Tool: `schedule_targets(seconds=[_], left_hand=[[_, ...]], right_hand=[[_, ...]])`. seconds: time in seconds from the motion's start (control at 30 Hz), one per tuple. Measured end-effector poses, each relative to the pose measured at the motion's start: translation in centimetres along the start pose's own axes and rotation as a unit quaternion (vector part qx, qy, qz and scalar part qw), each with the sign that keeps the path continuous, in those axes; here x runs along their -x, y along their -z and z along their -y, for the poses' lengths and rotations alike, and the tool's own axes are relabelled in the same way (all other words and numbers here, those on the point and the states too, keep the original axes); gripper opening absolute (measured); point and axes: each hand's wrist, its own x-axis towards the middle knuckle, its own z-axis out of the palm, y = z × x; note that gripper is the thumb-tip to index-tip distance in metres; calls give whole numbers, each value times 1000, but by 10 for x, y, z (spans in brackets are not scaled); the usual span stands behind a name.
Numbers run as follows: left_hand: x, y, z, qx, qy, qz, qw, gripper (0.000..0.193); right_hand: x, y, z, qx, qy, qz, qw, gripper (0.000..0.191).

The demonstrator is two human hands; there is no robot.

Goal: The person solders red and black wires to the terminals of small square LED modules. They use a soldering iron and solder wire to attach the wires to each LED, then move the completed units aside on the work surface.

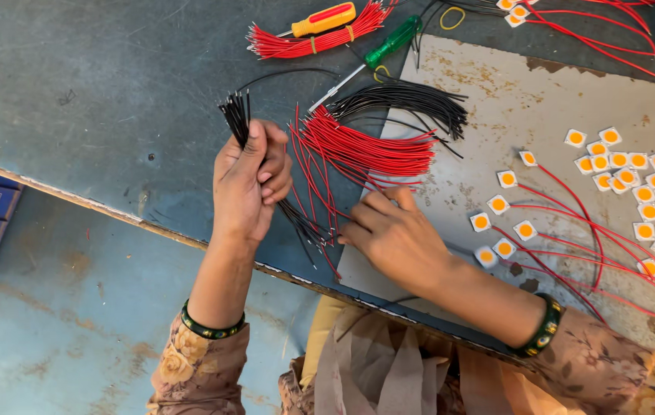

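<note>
Blue worktable [97,115], left hand [247,184] gripping black wires [237,115]

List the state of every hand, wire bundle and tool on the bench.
Left hand: closed on black wires, held upright.
Right hand: flat on the plate, fingers at the red wires.
Loose black bundle: lying fanned out.
Tied red bundle: banded, lying.
Screwdrivers: lying, untouched.
LED chips: scattered, some wired.

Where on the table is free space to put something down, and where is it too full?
Free: the dark table top left of the left hand, and the grey board between the black wires and the square chips. Crowded: the red wires between both hands, and around the chips by the right hand.
</note>
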Motion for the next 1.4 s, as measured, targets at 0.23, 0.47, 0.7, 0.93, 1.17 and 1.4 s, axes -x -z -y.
schedule_targets(seconds=[0.23, 0.47, 0.7, 0.93, 1.17, 1.4], left_hand=[[-3, 6, 13, -150, -15, -45, 987, 34], [-3, 8, 14, -306, -92, -42, 947, 36], [4, 37, -45, -394, -156, -156, 892, 21], [14, -7, -43, -598, -22, 12, 801, 20], [33, -49, -26, -629, -106, 170, 751, 19], [45, -76, 24, -721, -48, 258, 641, 29]], right_hand=[[15, 21, -13, 35, 16, 0, 999, 13], [22, 19, -17, 56, 34, 11, 998, 23], [29, 33, -29, 56, 8, 7, 998, 19], [8, 47, -24, -99, -8, 8, 995, 38], [90, 126, -23, -20, -195, -3, 981, 28], [152, 100, 22, 90, -240, 31, 966, 28]])
